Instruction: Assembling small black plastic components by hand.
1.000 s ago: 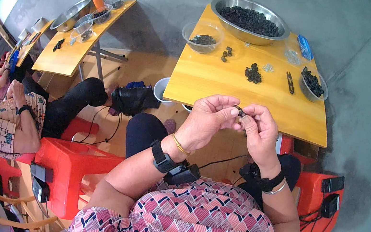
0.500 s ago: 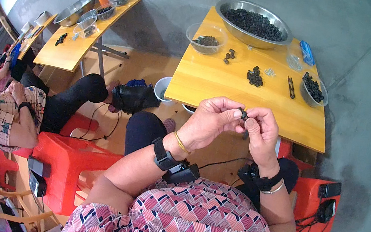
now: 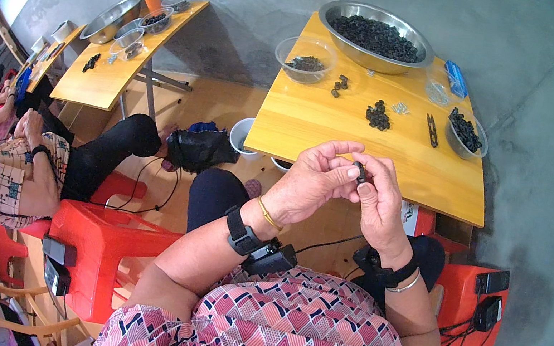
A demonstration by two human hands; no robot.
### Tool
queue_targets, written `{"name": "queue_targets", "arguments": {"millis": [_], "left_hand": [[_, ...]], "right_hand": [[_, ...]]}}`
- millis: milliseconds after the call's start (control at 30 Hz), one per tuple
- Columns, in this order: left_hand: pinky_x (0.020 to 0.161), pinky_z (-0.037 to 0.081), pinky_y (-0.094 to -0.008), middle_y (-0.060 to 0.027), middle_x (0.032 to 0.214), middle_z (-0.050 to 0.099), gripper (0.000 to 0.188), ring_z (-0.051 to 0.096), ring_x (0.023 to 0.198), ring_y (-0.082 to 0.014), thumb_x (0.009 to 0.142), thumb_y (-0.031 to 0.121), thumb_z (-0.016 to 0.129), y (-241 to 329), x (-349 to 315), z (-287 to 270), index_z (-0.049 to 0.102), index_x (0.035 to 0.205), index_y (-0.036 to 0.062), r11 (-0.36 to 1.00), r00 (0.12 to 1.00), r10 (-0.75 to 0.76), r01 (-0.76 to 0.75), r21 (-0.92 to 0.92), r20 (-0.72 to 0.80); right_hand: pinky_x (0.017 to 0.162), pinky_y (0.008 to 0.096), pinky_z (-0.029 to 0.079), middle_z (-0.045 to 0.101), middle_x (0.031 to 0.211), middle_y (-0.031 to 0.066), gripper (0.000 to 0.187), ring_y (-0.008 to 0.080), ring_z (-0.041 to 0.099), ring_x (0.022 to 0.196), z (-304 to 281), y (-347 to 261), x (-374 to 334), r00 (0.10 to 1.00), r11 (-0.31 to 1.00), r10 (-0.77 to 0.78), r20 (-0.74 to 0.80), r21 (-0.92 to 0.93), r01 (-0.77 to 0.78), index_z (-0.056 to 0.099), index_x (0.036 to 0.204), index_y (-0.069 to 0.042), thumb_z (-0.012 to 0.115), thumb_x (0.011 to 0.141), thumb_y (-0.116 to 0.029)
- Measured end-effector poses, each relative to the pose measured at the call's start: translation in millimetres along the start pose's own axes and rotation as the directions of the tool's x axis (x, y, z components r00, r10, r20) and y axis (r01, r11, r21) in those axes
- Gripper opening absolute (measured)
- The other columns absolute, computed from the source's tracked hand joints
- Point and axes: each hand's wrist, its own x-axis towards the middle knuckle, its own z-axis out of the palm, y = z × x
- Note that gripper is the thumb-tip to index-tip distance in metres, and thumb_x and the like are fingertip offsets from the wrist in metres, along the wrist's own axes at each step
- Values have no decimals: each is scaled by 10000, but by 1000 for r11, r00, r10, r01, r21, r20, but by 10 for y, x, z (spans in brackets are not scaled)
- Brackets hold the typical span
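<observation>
Between my two hands, just off the near edge of the yellow table (image 3: 284,131), is a small black part (image 3: 361,174), too small to tell its kind. My left hand (image 3: 314,182) pinches it between thumb and fingers. My right hand (image 3: 382,203) closes on it from the other side, thumb below and fingers bent over the top. Beyond my hands on the table lie a pile of similar black parts (image 3: 378,116) and a little heap of small clear pieces (image 3: 401,108). A pair of thread snips (image 3: 432,130) rests to the right of them.
A large steel basin (image 3: 410,61) full of black parts stands at the back. Plastic bowls flank it, one at left (image 3: 302,76) and one at right (image 3: 464,137). A blue packet (image 3: 456,78) lies near the right edge. A co-worker (image 3: 11,160) sits at left beside a red stool (image 3: 103,240).
My right hand has turned and its fingers have shifted up and over the black part. The part has tilted more upright. My left hand stays nearly in place.
</observation>
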Motion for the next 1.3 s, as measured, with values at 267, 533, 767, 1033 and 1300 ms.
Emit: {"name": "queue_targets", "arguments": {"millis": [267,533,767,1033,1300], "left_hand": [[649,497,-254,-57,902,568,263,567,753,-134,827,59,507,26,1,6,471,1085,24,996,997,-73,71,50,36],[587,492,-224,-79,860,570,307,560,685,-118,802,36,540,-64,-62,-32,435,1088,-2,991,987,-72,86,101,-143],[555,479,-230,-48,749,561,176,551,640,-121,839,172,513,26,-75,-42,528,927,21,983,984,-172,174,58,-40],[482,411,-191,2,648,545,170,506,579,-74,839,228,514,51,-49,-38,561,786,74,956,957,-284,288,-61,64],[464,380,-186,16,629,544,145,462,518,-51,841,201,516,52,-125,149,564,779,79,970,967,-245,244,-18,-68]], "right_hand": [[732,290,394,448,922,117,264,214,466,815,-47,-9,4,999,1000,-11,30,6,11,454,1082,-8,423,862,-151],[714,308,396,453,907,135,263,254,472,808,9,65,-58,997,999,31,73,35,-34,451,1057,-3,489,806,-75],[688,313,395,453,878,133,252,260,468,785,-135,-21,8,988,1000,31,151,-6,-31,455,1034,-7,496,789,-53],[681,297,380,423,872,130,264,249,441,770,-176,-74,26,978,994,-101,183,-19,106,432,1013,-2,514,799,-134],[698,315,372,404,862,137,228,272,432,773,-85,-55,-2,984,986,-151,91,-51,156,414,989,-5,469,824,-153]]}}
